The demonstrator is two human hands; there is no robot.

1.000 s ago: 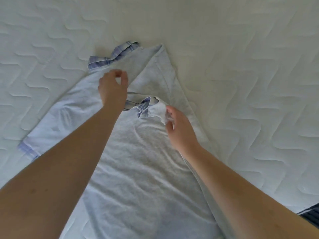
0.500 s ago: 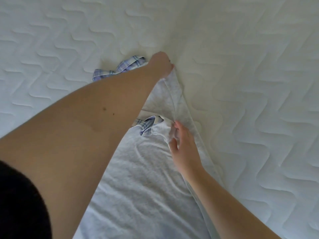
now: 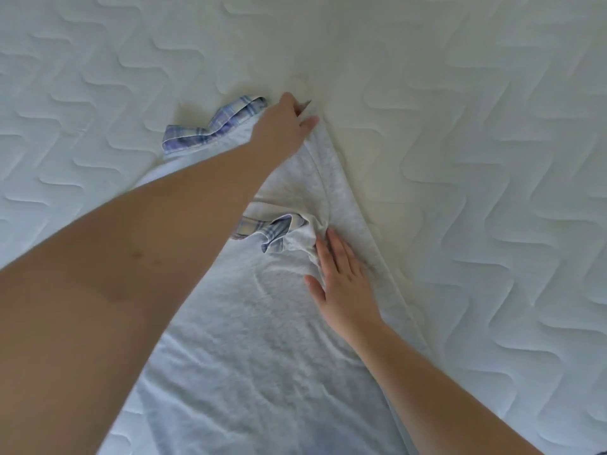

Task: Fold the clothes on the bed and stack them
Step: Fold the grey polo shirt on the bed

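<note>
A pale grey garment (image 3: pixel 262 349) with blue plaid trim lies spread on the white quilted bed (image 3: pixel 476 159). One plaid-lined cuff (image 3: pixel 213 128) lies at its far left; another plaid-lined fold (image 3: pixel 274 233) bunches near the middle. My left hand (image 3: pixel 284 124) reaches across to the garment's far tip and pinches the fabric there. My right hand (image 3: pixel 341 280) lies flat, fingers apart, on the cloth just below the bunched fold, beside the garment's right edge.
The quilted mattress surface extends on all sides of the garment. A sliver of dark fabric (image 3: pixel 599 452) shows at the bottom right corner.
My left hand went from the garment's left side across to its far tip and gripped it. My right hand let go of the bunched fold and flattened onto the cloth.
</note>
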